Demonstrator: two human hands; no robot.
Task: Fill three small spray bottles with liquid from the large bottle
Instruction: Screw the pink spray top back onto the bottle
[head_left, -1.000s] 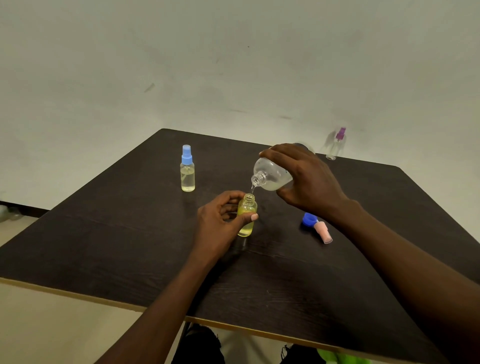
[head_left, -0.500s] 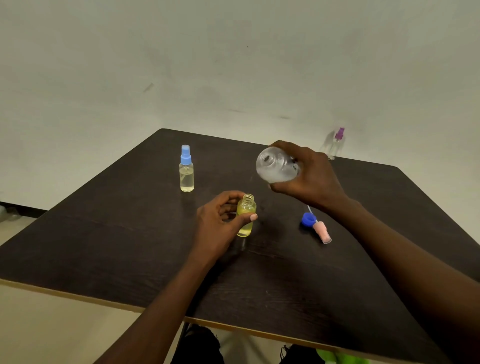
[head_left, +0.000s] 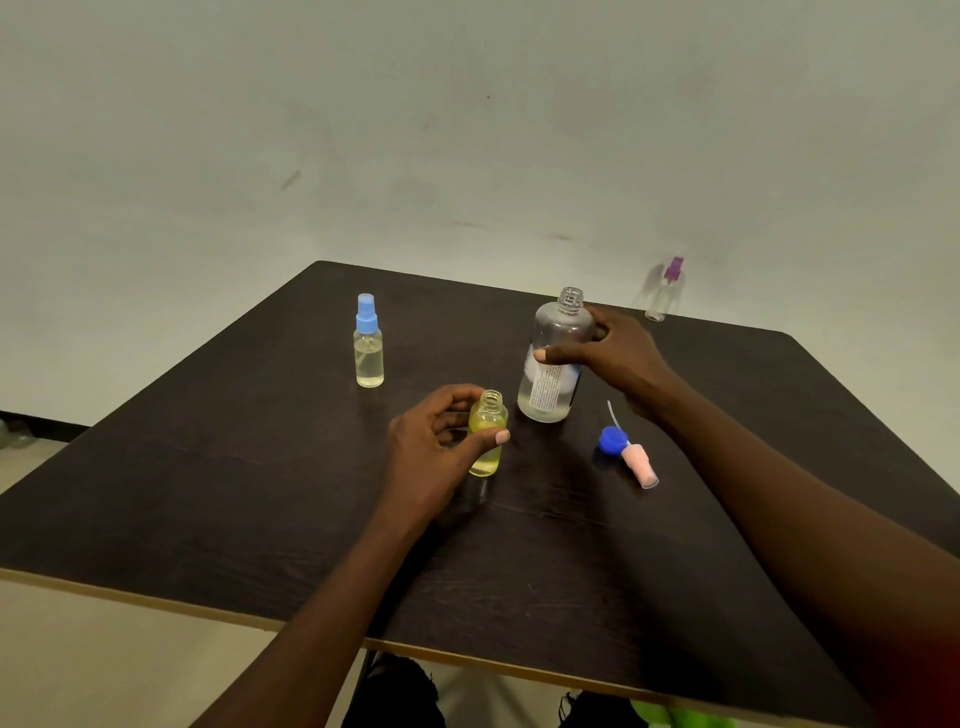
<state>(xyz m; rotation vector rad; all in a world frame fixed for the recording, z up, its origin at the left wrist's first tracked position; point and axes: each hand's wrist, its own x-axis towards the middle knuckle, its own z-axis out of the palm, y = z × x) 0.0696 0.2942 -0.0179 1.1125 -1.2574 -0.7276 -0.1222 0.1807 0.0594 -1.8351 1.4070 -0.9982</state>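
Observation:
My left hand grips a small open yellow-tinted spray bottle that stands on the dark table, mostly full of liquid. Just right of it the large clear bottle stands upright, uncapped, a little liquid at its bottom; my right hand holds it round the middle. A capped small bottle with a blue sprayer stands at the left, filled. A small empty bottle with a purple sprayer stands at the far right edge.
A blue cap and a pink spray head with its thin tube lie on the table right of the large bottle. The table's front edge runs close to me; a pale wall lies behind.
My right hand stopped pouring, tipped the large bottle upright and set it down on the table right of the small open bottle. My left hand stayed on the small bottle.

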